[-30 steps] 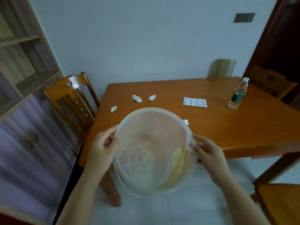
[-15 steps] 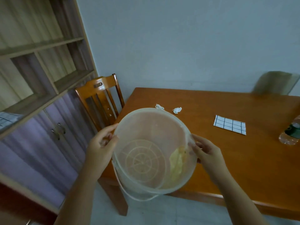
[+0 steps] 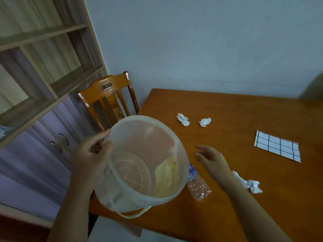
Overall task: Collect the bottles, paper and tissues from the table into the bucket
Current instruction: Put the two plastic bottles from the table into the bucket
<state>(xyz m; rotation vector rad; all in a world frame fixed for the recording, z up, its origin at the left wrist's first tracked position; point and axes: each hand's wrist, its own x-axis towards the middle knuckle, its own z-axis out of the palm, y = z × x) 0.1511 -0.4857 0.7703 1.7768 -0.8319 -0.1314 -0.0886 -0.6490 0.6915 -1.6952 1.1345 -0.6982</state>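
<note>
Right hand (image 3: 210, 157) hangs spread and empty over the table (image 3: 244, 198), clear of the bucket (image 3: 139, 165), which the left hand (image 3: 90, 154) pinches by its rim. Nearest to the free hand is the bottle (image 3: 198, 185), lying on its side just beside it on the near left, long axis running far-left to near-right. Crumpled tissues (image 3: 183, 119) lie farther off, the paper (image 3: 277, 146) well right.

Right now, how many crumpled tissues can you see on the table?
3. Two sit side by side toward the far edge: tissue and tissue. A third lies near, beside the right forearm. The bucket may hide others.
</note>
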